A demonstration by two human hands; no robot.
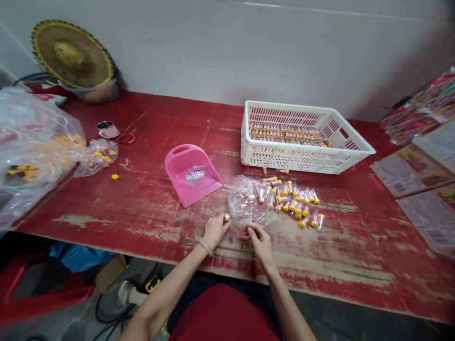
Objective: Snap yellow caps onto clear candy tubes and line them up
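Note:
My left hand [215, 231] is closed on a small round-ended object [226, 217] with a pale, shiny tip; its kind is unclear. It sits at the left edge of a crumpled clear plastic bag [245, 203] on the table. At the bag's near edge, my right hand [261, 242] pinches the plastic between thumb and fingers. Right of the bag lies a loose heap of small clear tubes [293, 204] with yellow caps and pinkish contents. A pink dustpan [194, 187] with an oval label lies left of the bag.
Behind the heap stands a white plastic crate [295, 158] with rows of capped tubes. Big clear bags [31, 142] with yellow caps fill the left side, near red scissors [127, 138] and a pink cup [108, 130]. Cartons [414, 170] stand right; a red stool [46, 298] is below the table.

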